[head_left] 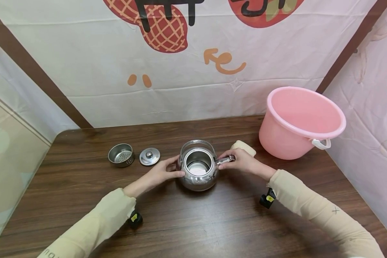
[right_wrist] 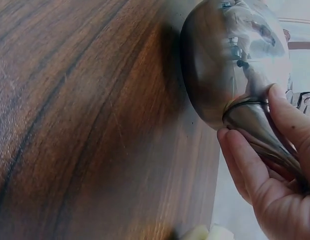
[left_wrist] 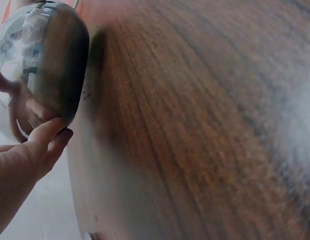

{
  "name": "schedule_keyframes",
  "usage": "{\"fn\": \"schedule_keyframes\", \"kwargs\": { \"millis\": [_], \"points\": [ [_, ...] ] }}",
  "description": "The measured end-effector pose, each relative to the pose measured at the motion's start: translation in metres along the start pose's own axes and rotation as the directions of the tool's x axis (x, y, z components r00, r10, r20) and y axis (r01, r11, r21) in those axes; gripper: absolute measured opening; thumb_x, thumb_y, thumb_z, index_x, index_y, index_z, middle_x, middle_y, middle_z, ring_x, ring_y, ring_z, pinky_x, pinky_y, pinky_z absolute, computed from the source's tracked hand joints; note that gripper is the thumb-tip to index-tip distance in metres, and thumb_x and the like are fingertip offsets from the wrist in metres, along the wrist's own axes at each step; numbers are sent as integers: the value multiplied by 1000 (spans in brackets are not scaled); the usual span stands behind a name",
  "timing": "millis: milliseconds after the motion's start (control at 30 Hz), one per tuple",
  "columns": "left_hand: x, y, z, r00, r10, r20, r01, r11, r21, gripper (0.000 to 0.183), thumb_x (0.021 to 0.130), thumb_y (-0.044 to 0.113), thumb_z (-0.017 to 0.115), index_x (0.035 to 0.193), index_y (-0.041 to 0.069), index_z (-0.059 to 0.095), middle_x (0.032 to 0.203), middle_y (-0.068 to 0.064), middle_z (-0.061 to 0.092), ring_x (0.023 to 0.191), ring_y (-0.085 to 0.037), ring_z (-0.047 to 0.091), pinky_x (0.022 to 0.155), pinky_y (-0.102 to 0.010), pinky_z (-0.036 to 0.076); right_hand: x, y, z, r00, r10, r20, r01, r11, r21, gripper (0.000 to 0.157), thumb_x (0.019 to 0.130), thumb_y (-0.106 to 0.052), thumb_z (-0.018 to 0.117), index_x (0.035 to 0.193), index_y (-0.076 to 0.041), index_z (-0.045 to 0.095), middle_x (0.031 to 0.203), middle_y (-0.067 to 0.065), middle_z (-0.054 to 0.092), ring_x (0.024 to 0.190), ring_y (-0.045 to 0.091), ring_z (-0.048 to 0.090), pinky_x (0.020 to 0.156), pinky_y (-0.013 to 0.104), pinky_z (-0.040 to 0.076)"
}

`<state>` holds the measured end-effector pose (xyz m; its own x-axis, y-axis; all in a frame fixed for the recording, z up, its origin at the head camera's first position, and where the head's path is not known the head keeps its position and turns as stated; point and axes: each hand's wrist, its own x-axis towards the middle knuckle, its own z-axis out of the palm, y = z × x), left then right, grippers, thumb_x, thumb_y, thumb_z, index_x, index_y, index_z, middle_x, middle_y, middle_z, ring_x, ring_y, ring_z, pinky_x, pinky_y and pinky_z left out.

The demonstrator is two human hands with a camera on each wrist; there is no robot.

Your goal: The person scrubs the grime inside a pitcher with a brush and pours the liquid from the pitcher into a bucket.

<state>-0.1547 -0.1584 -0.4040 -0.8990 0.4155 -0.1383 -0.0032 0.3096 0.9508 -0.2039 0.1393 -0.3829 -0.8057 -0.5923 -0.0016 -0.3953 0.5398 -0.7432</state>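
Note:
A shiny steel teapot without its lid is at the middle of the table, its opening up and its bail handle upright. On its left side, my left hand grips the rounded body with the thumb in front; in the left wrist view its fingertips lie low on the wall. Opposite, my right hand holds the spout between thumb and fingers. Dark shadow lies by the base, so I cannot tell whether it touches the table. The steel lid and perforated strainer cup sit to the left.
A pink bucket with a white handle stands at the back right of the wooden table. Behind my right hand lies a pale sponge-like block, partly hidden. A printed cloth hangs along the back edge.

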Motion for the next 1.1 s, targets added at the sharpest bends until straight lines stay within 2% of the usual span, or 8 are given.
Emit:
{"fn": "schedule_keyframes", "kwargs": {
  "millis": [400,567,700,833,933,1100],
  "points": [
    [0,-6,2,999,-22,27,23,999,-39,79,84,25,65,137,-14,22,139,-30,28,125,-37,35,103,-41,29,0,6,3,999,8,34,-8,1000,5,29,76,-22,74,95,-1,69,85,2,68,74,6,54,67,21,46],
    [0,-6,2,999,-37,35,37,999,3,80,85,30,64,138,-13,21,141,-30,25,126,-37,32,103,-42,27,0,5,-1,997,21,74,-23,1000,22,31,76,-21,74,98,0,69,84,3,67,72,6,53,65,20,45],
    [1,-1,-2,999,-18,37,15,997,71,82,85,33,63,138,-14,20,140,-30,27,126,-38,33,103,-44,28,0,4,-9,994,-1,112,2,1000,-11,36,79,-22,71,106,2,65,95,8,67,80,9,54,70,22,46],
    [0,14,-16,1000,25,10,-27,990,135,77,87,32,61,139,-9,21,139,-27,31,126,-38,35,102,-46,30,0,0,-24,995,1,103,8,996,-87,41,86,-26,63,115,4,60,104,12,64,92,17,57,79,29,47],
    [-1,33,-35,995,82,-57,-68,972,225,66,89,32,57,139,-1,31,137,-19,39,124,-34,39,101,-47,32,2,-10,-39,998,34,51,-27,991,-130,44,92,-30,54,120,4,56,108,16,62,98,26,58,85,38,46],
    [-2,72,-67,962,213,-171,-137,919,370,48,91,32,55,131,5,46,128,-13,52,113,-27,51,96,-43,39,12,-33,-71,993,51,-107,-73,975,-212,44,93,-32,51,123,0,54,118,17,58,109,31,54,92,44,42]
  ]
}}
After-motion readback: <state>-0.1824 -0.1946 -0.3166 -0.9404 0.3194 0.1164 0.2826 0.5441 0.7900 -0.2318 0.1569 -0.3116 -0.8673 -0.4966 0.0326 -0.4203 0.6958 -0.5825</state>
